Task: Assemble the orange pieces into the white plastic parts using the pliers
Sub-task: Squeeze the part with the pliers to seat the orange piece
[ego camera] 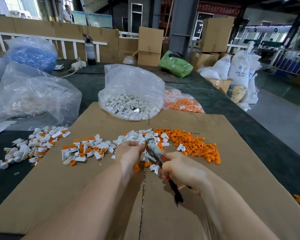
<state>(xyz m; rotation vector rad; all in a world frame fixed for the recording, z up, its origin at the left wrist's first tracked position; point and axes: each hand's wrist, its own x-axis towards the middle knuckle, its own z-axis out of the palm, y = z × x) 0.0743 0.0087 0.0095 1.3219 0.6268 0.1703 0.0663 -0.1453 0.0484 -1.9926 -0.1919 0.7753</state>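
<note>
My right hand (182,172) grips the red and black handles of the pliers (156,152), whose jaws point up and left. My left hand (130,151) holds a small white plastic part at the jaws; the part is mostly hidden by my fingers. Loose orange pieces (194,144) lie in a heap to the right on the cardboard sheet (232,170). A heap of white plastic parts (137,135) sits just beyond my hands. Assembled white parts with orange inserts (87,149) are spread to the left, with more further left (38,142).
A clear bag of white parts (130,99) stands behind the work area, a bag of orange pieces (182,103) to its right. A large clear bag (33,94) and a blue-filled bag (31,52) are at left. Cardboard boxes, a green bag (175,64) and white sacks (241,70) stand beyond.
</note>
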